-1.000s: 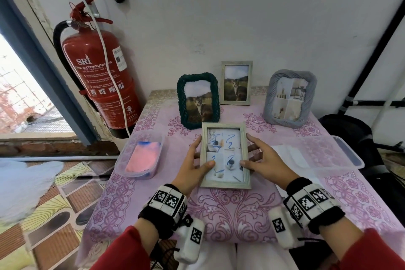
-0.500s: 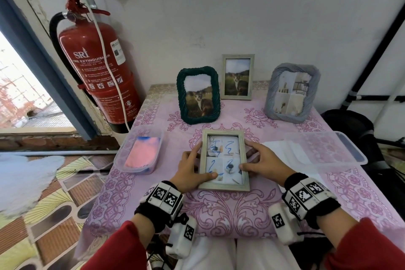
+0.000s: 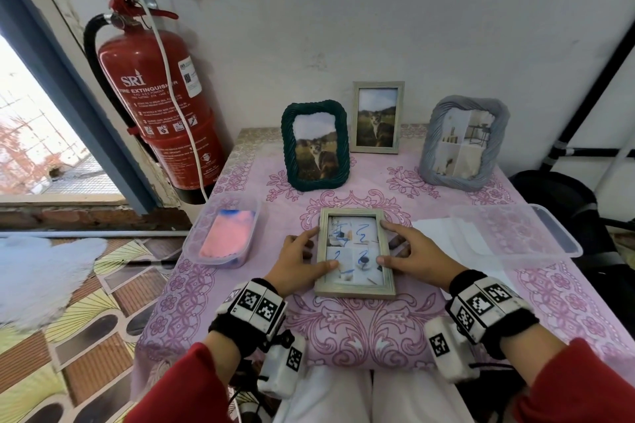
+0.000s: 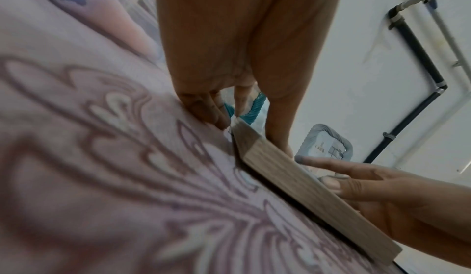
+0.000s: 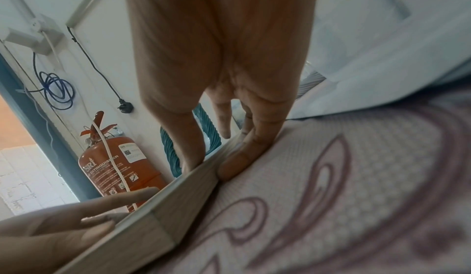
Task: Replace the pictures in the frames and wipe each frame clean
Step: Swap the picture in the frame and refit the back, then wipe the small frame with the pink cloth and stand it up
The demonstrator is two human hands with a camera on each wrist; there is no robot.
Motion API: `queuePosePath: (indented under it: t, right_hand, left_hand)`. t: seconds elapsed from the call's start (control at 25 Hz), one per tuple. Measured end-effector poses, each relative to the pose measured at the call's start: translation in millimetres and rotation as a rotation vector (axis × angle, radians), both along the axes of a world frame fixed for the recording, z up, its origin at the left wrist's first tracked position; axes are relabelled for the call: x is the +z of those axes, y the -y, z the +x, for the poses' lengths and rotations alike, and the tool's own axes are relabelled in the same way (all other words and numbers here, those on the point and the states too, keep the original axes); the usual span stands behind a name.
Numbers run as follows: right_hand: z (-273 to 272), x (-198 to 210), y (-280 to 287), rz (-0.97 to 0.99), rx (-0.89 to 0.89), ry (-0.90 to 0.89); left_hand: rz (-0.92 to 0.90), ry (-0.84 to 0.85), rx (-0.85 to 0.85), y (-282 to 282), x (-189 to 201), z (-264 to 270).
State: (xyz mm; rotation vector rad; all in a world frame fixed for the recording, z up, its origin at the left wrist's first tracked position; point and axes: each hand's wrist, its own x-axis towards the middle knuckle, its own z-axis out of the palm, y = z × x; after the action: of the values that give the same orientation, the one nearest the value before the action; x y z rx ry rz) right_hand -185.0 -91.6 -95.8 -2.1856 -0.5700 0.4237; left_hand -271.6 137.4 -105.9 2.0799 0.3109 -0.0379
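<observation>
A pale wooden frame [image 3: 354, 247] lies face up on the pink patterned tablecloth [image 3: 360, 326], its glass scribbled with blue marks over a four-part picture. My left hand [image 3: 299, 261] pinches its left side, thumb on the glass, fingers down along the edge [image 4: 211, 113]. My right hand [image 3: 412, 257] pinches the right side the same way, fingertips [image 5: 239, 157] against the outer edge. The frame's side [image 4: 305, 193] rests on the cloth. At the back stand a green rope frame [image 3: 315, 144], a wooden frame [image 3: 377, 117] with a cat picture, and a grey frame [image 3: 464, 142].
A clear tub holding a pink cloth [image 3: 226, 233] sits at the table's left. A clear shallow tub [image 3: 515, 230] lies at the right, white sheets [image 3: 439, 233] beside it. A red fire extinguisher [image 3: 161, 106] stands against the wall on the left.
Both hands have lowered the wooden frame from a raised, tilted hold down flat onto the tablecloth. Their hold on its two sides is unchanged.
</observation>
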Motion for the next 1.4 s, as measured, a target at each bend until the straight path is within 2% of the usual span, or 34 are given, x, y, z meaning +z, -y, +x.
queuePosePath:
  t: [0.08, 0.2, 0.36, 0.48, 0.64, 0.88, 1.16, 1.32, 1.4]
  right_hand:
    - [1, -1, -1, -0.004, 0.01, 0.008]
    - [2, -2, 0, -0.002, 0.008, -0.001]
    - [3, -5, 1, 0.03, -0.001, -0.029]
    - [5, -8, 2, 0.056, -0.009, -0.055]
    - [7, -11, 2, 0.071, -0.006, -0.066]
    - [8, -14, 3, 0.089, -0.022, -0.085]
    - [7, -13, 2, 0.086, -0.009, -0.09]
    - [7, -13, 2, 0.092, -0.017, -0.093]
    - [7, -14, 2, 0.097, -0.016, -0.095]
  left_hand:
    - [-0.058, 0.095, 0.056, -7, 15, -4]
    - [-0.041, 0.228, 0.096, -31, 44, -8]
    - [0.021, 0.232, 0.21, -79, 66, -7]
    - [0.264, 0.114, 0.189, -111, 64, -6]
    - [0.567, -0.153, 0.02, -130, 48, -2]
    - [0.755, -0.206, -0.009, -133, 37, 3]
    - [0.796, -0.127, 0.051, -129, 37, 1]
    - [0.611, 0.052, 0.19, -124, 49, -3]
    - [0.588, 0.174, 0.255, -120, 61, -5]
